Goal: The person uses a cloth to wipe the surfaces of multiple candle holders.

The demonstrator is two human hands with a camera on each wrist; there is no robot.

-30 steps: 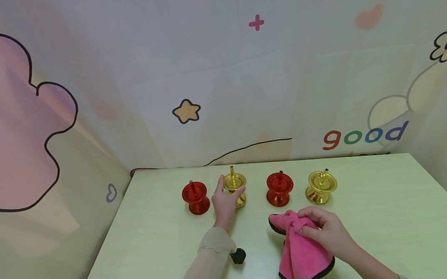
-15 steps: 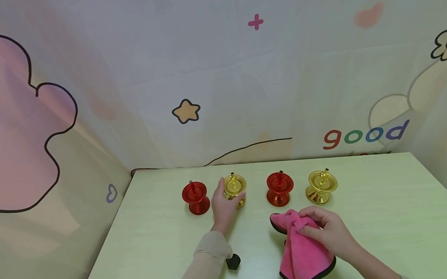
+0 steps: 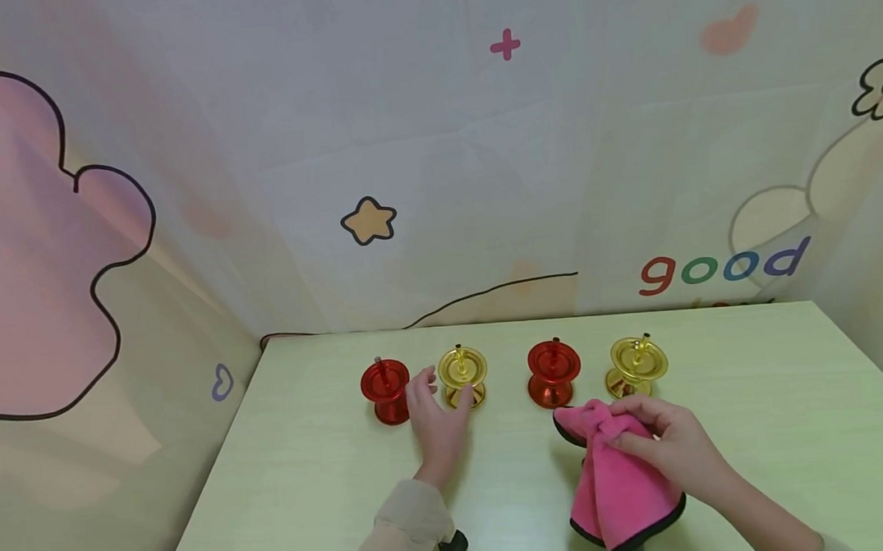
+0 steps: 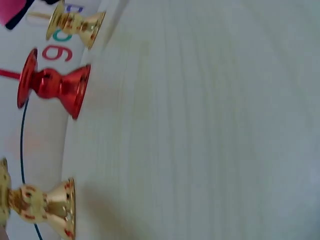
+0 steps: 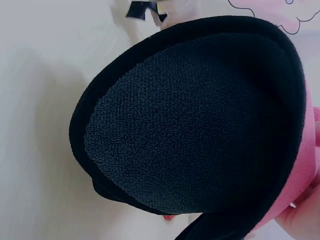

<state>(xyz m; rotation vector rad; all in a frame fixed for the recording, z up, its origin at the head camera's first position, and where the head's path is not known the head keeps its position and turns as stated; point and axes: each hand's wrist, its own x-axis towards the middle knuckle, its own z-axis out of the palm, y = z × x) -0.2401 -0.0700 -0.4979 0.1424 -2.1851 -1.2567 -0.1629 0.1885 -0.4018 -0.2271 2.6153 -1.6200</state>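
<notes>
My left hand [image 3: 439, 430] is beside a gold candle holder [image 3: 463, 367] with thumb and fingers spread apart, and it holds nothing. Its thumb overlaps that holder's base in the head view; whether they touch cannot be told. Just left of the fingers a red candle holder [image 3: 384, 382] stands upright. My right hand [image 3: 674, 446] pinches a pink cloth [image 3: 624, 493] with black edging, gathered at the top and hanging down. In the right wrist view the cloth's dark underside [image 5: 190, 125] fills most of the picture.
Another red candle holder [image 3: 554, 361] and a second gold candle holder [image 3: 637, 357] stand upright farther right in the same row. They are on a pale table [image 3: 310, 487], with a printed fabric backdrop [image 3: 443, 144] behind. A black piece [image 3: 453, 547] sits at the left cuff.
The left gold candle holder, gripped slightly higher before, has come down onto the table. My left hand has let go and shifted left. My right hand has moved the cloth a little right.
</notes>
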